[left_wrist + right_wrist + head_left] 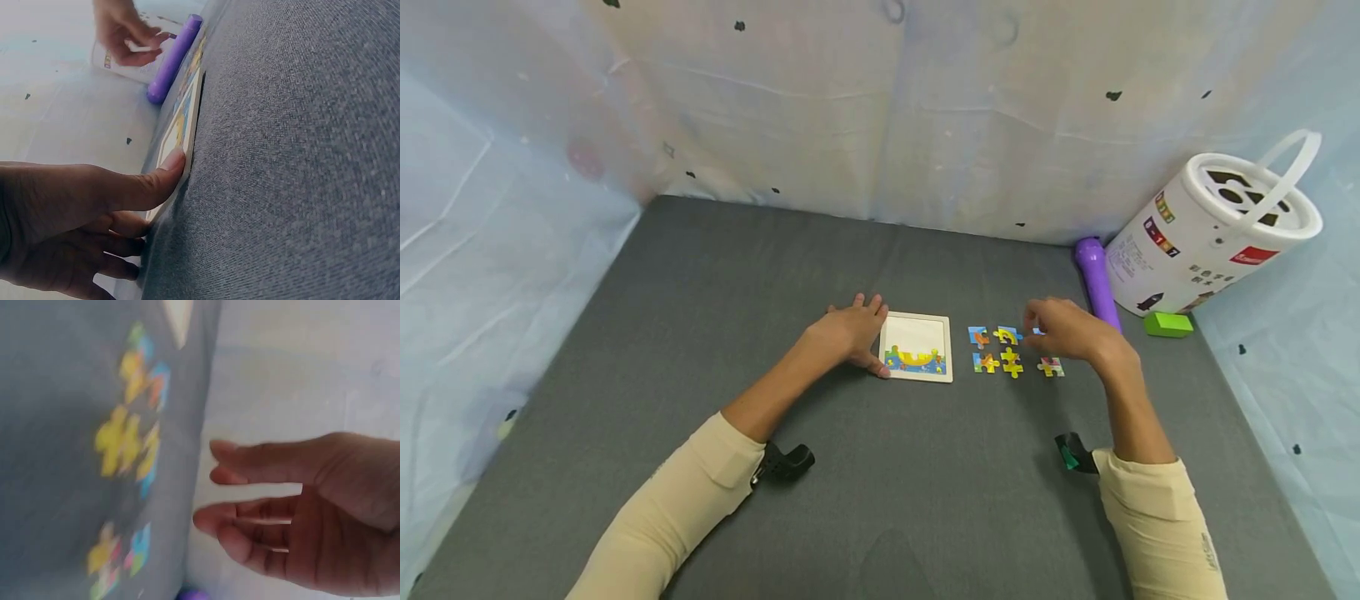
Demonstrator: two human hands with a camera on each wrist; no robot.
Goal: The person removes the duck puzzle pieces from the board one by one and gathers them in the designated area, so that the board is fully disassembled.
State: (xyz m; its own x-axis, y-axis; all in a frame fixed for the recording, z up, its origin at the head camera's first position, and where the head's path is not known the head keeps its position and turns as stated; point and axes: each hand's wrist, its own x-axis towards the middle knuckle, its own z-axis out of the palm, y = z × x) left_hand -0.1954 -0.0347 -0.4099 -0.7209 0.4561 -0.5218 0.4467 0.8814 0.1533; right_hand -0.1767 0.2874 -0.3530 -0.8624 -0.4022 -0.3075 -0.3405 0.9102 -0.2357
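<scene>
A square wooden puzzle tray (pixel 951 354) lies on the grey cloth, its lower part covered by a colourful picture and its upper part pale and bare. My left hand (pixel 848 333) rests at the tray's left edge, fingers spread; in the left wrist view the thumb (pixel 159 184) touches the rim. To the right of the tray lie several loose jigsaw pieces (pixel 1012 364) in two rows. Over the rightmost pieces hovers my right hand (pixel 1063 330), partly covering a blue one. In the right wrist view its fingers (pixel 256 509) are loosely bent, apart from the thumb, with nothing between them.
A purple microphone-shaped stick (pixel 1097 279) lies beyond my right hand. Behind it a white bucket (pixel 1172 250) with a handle and a holed lid stands by the plastic-sheet wall (pixel 820 125). A green block (pixel 1168 325) sits before the bucket.
</scene>
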